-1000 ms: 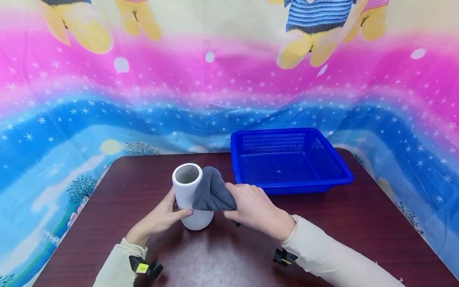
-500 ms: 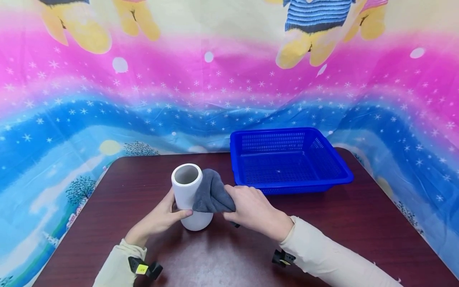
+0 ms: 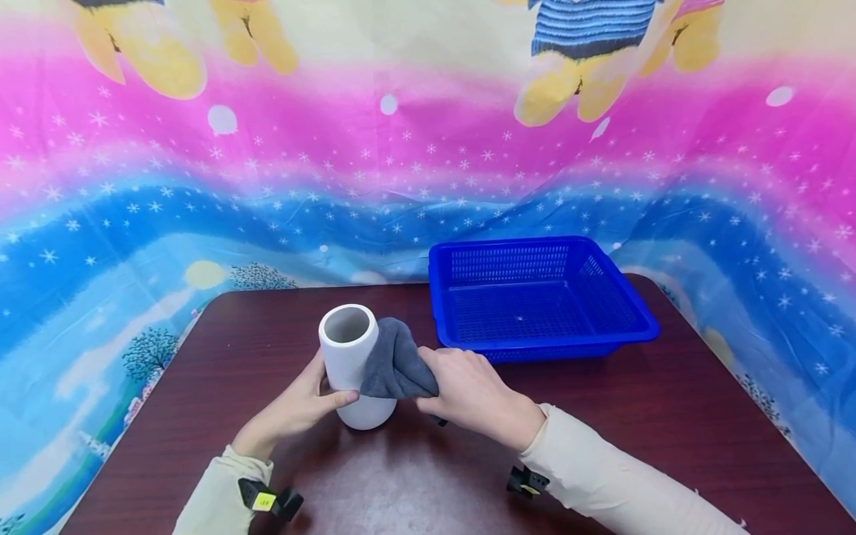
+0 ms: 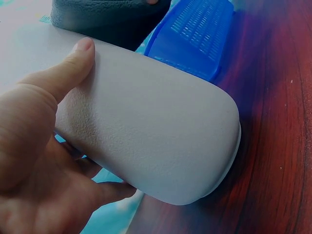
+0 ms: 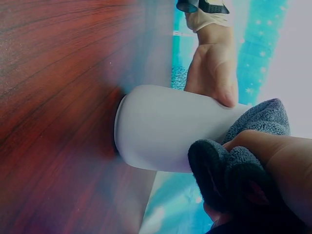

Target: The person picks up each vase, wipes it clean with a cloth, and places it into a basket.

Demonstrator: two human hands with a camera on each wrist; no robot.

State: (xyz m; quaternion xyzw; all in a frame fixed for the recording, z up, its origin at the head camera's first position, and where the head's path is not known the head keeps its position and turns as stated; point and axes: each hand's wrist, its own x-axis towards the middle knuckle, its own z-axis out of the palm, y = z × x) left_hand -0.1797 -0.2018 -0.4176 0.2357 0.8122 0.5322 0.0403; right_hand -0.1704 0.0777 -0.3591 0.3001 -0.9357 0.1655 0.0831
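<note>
A white vase [image 3: 344, 360] with a wide round mouth stands upright on the table in the head view. My left hand [image 3: 297, 409] grips its side, with the thumb across the front and the fingers round the far side. In the left wrist view the thumb lies flat on the vase's matt wall [image 4: 161, 112]. My right hand [image 3: 475, 394] holds a bunched grey cloth [image 3: 397, 364] against the vase's upper right side. The right wrist view shows the folded towelling [image 5: 219, 165] bulging out from under the fingers, which are partly hidden by it.
A blue plastic basket [image 3: 542, 349] with slotted walls stands at the back right of the dark wooden table [image 3: 267, 334]. Behind the table hangs a printed cloth backdrop [image 3: 374, 148]. Each wrist carries a small black camera.
The right hand and the grey cloth have slid slightly down along the vase's side. The left hand and the vase stay almost where they were.
</note>
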